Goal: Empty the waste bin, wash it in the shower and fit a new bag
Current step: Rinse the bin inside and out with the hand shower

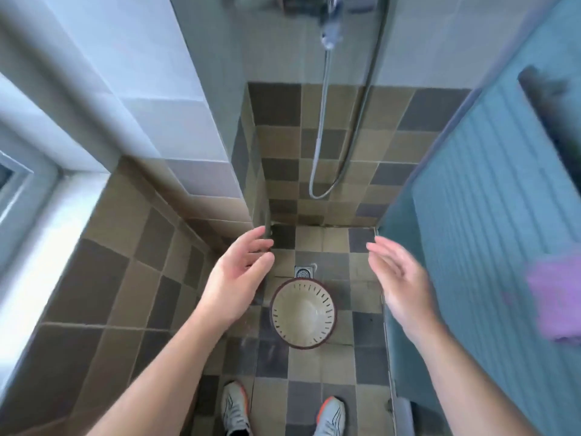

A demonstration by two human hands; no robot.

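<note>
Both hands, left (234, 286) & right (401, 278), grip released, above upright waste bin (303, 313), apparently empty.

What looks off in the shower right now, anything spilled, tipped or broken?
Nothing stands out. The waste bin stands upright and empty on the tiled floor beside the drain; both hands hover open above it.

Both forearms bare, extended forward. Left hand (234, 278) and right hand (401, 278) raised, palms turned inward facing each other, fingers relaxed and slightly spread, holding nothing
</note>
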